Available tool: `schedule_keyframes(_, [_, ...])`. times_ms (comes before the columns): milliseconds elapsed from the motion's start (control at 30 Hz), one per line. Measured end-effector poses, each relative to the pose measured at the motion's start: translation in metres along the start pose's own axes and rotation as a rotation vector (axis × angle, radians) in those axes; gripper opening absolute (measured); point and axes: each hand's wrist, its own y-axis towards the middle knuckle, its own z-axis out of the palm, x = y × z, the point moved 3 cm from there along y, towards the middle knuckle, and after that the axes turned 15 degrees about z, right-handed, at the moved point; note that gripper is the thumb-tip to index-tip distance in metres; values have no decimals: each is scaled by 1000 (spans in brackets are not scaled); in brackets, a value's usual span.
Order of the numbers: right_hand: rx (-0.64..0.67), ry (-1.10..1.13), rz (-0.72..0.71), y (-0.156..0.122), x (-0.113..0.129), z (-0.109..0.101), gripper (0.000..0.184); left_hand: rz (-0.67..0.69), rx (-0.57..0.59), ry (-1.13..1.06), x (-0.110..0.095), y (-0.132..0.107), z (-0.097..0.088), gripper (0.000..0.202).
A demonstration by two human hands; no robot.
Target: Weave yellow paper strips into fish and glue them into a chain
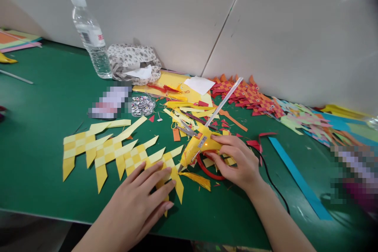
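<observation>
My left hand (141,197) lies flat with fingers stretched out, pressing on a yellow woven paper fish (169,167) at the front of the green table (44,98). My right hand (236,161) is wrapped round a yellow hot glue gun (199,143) whose nozzle points down-left at that fish; a clear glue stick (224,100) sticks out of its back. A yellow tassel (196,179) and a red ring (206,169) lie under the gun. More yellow woven fish (100,145) lie in a row to the left.
A water bottle (91,37) and a patterned cloth pouch (132,61) stand by the wall. A small dish of googly eyes (143,105), yellow paper strips (189,110), scissors (186,130), red-orange woven fish (248,94), a blue strip (298,179) and the gun's black cord (273,183) lie around.
</observation>
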Motion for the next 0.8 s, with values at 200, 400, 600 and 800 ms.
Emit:
schedule_keyframes(200, [4,-4,-8,0,1,0,27,-2,-23,-9,0,1,0,33])
schedule_keyframes(400, [-5,-3,-27,1,2,1,29,5,-2,5,0,1,-2,34])
schedule_keyframes(600, [-67,-30,1,2,0,-3,30,8,-7,9,0,1,-2,33])
schedule_keyframes(800, [-40,1,3,1,1,-3,28,-9,-53,-6,0,2,-3,31])
